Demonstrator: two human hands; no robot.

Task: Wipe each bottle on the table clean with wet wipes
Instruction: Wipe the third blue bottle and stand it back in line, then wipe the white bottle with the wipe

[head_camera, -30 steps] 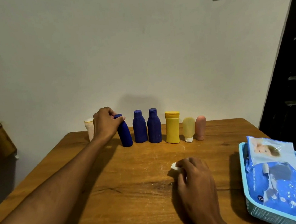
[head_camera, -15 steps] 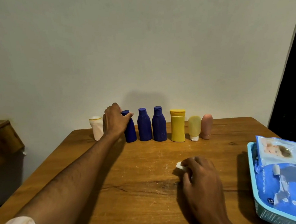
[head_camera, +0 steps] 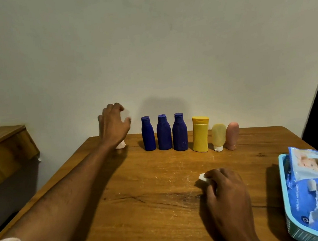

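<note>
Six bottles line the wooden table [head_camera: 143, 209] at its twelve o'clock edge, a seventh, white bottle [head_camera: 120, 144] mostly hidden behind the left hand [head_camera: 114, 125], whose spread fingers hover empty. The right hand [head_camera: 227, 189] clutches a wet wipe [head_camera: 203, 177] at five o'clock. Best practice, arguably: grasp low, lift straight, sparing the matte blue bottle [head_camera: 148, 134] beside it.

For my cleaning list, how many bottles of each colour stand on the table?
Blue bottles: 3
Yellow bottle: 1
Pale yellow bottle: 1
Pink bottle: 1
White bottle, mostly hidden behind the left hand: 1
Total: 7
</note>
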